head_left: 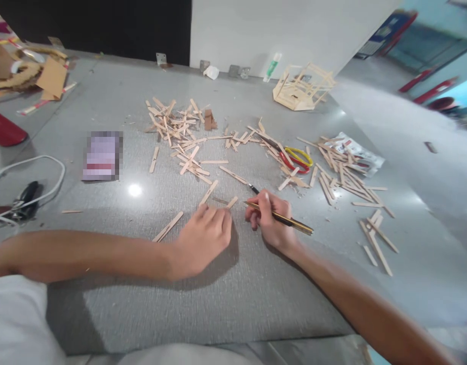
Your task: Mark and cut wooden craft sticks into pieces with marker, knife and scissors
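Observation:
My left hand (205, 230) rests on the grey table with its fingers curled down over a craft stick (232, 203), whose end juts out past the knuckles. Another craft stick (208, 192) lies just beyond these fingers. Pinched in my right hand (273, 218) is a black and gold pencil (294, 223), its tip aimed left toward the held stick. A dark, thin tool with a silver collar (252, 188) shows by my right fingertips; whether it is held or lies on the table, I cannot tell. A notched stick (167, 226) lies beside my left forearm.
Piles of craft sticks (172, 121) spread across the table. Red and yellow-handled scissors (296, 159) lie among them. A stick-built frame (304, 88) stands at the back right. Leftward are a blurred purple item (102, 155), a white cable (53, 158) and cardboard scraps (53, 78).

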### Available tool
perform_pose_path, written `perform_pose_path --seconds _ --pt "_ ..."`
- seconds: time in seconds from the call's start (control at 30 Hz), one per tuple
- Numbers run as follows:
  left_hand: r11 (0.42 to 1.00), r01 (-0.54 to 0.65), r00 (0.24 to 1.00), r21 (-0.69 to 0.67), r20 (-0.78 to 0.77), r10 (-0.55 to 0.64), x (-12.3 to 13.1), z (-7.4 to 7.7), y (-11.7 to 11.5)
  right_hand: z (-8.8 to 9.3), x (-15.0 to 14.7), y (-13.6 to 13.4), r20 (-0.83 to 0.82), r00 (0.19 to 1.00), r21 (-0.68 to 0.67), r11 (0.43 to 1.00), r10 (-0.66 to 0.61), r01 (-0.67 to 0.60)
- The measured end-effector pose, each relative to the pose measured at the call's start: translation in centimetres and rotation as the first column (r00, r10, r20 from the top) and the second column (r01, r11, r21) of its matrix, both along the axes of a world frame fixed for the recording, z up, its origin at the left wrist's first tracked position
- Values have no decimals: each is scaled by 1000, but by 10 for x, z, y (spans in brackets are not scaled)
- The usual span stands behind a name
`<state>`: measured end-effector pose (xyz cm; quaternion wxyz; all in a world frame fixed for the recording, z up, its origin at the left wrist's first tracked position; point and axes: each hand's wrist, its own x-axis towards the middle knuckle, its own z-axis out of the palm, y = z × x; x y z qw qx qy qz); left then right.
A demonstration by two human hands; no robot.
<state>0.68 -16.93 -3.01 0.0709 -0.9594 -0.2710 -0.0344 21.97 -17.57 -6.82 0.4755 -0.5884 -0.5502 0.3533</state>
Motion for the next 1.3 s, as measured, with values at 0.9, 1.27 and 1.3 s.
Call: perform_pose_path --seconds 0.9,1.27,1.3 --pt "986 -34 999 -163 9 36 -5 -21 17 8 0 8 57 984 -110 980 171 -164" --pt "993 -36 994 -111 99 47 1 -28 8 9 -2 8 195 938 -70 958 286 -278" --pt "993 -32 994 -115 103 44 1 -27 8 9 -2 8 191 940 -72 959 283 -274"
